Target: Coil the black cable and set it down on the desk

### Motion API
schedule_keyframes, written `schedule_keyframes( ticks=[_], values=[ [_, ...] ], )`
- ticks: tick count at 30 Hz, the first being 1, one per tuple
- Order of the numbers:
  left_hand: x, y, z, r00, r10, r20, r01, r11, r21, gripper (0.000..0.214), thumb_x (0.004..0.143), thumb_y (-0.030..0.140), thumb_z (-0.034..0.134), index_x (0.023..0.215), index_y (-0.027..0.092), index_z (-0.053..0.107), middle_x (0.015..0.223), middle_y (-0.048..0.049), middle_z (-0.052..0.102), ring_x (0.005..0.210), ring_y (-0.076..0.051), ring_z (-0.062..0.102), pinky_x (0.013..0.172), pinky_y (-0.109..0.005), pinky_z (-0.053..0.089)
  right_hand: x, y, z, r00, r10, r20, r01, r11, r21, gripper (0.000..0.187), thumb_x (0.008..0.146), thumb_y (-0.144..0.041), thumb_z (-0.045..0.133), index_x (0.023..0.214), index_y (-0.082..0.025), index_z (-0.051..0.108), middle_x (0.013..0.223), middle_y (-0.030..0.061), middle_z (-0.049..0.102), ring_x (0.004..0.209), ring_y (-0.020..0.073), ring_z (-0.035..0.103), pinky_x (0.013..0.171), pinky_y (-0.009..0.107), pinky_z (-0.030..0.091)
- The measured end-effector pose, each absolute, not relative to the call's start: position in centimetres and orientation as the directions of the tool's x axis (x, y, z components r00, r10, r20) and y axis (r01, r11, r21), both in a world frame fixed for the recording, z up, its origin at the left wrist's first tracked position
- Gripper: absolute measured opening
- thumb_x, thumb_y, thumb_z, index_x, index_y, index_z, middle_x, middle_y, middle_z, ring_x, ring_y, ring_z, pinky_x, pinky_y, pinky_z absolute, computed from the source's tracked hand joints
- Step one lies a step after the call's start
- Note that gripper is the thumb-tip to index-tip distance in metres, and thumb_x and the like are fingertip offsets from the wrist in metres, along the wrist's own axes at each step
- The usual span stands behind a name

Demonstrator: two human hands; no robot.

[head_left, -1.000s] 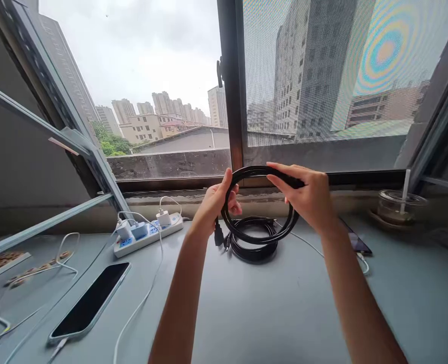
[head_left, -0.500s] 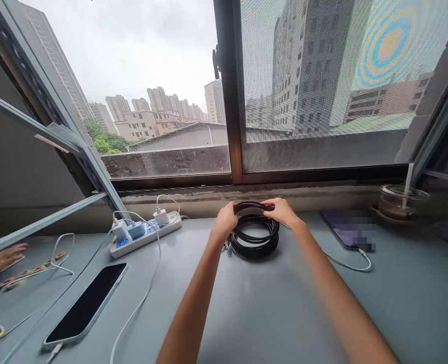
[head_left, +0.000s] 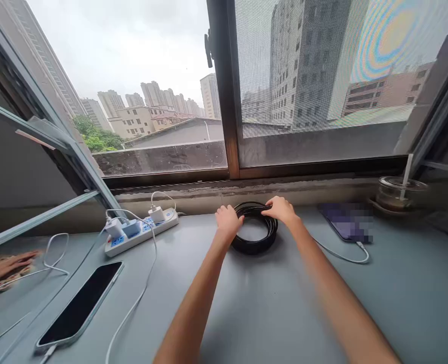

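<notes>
A coil of black cable (head_left: 256, 246) lies on the grey table near the window wall, its loops stacked close together. My left hand (head_left: 228, 221) grips the coil's left side, thumb over the inner edge and fingers around the outside. At the upper right of the ring, my right hand (head_left: 281, 209) pinches the loops between thumb and fingers. The fingertips of both hands are partly hidden by the cable or the hands themselves.
To the left stand a white power strip (head_left: 142, 233) with plugged-in chargers and a phone (head_left: 80, 306) on a white cable. Another person's hand (head_left: 9, 268) is at the far left. Rightward lie a second phone (head_left: 343, 222) and a lidded cup with a straw (head_left: 394, 194).
The raised upper loops have come down onto the rest of the coil, both hands still at its sides. The other person's hand has moved right. The view has shifted slightly.
</notes>
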State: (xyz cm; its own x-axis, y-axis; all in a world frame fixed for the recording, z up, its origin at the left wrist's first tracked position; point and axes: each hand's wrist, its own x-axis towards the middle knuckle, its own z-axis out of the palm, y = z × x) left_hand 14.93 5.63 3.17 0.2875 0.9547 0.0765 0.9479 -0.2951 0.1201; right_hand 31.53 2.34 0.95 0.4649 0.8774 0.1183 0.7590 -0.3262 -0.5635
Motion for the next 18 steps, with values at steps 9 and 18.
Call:
schedule_keyframes(
  ticks=[9,18],
  values=[
    [15.8,6.9,-0.7,0.368,0.925,0.094,0.909,-0.379,0.172,0.045,0.094,0.027,0.031,0.137,0.018,0.036,0.123,-0.0137,0.055,0.114,-0.025,0.053,0.090,-0.034,0.040,32.4,2.7,0.8,0.369,0.902,0.223,0.726,-0.130,-0.676,0.028,0.069,-0.032,0.069,0.094,-0.019,0.074,0.101,0.0081,0.072,0.098,0.0241,0.065,0.085,0.029,0.048],
    [15.9,6.4,0.2,0.349,0.930,0.115,0.915,-0.365,0.173,0.049,0.092,0.022,0.032,0.140,0.018,0.031,0.126,-0.0146,0.052,0.118,-0.025,0.048,0.092,-0.034,0.038,33.1,3.0,0.7,0.313,0.921,0.232,0.516,0.040,-0.856,0.032,0.070,-0.028,0.070,0.100,-0.016,0.072,0.077,0.0048,0.072,0.065,0.0172,0.068,0.066,0.027,0.054]
  ],
)
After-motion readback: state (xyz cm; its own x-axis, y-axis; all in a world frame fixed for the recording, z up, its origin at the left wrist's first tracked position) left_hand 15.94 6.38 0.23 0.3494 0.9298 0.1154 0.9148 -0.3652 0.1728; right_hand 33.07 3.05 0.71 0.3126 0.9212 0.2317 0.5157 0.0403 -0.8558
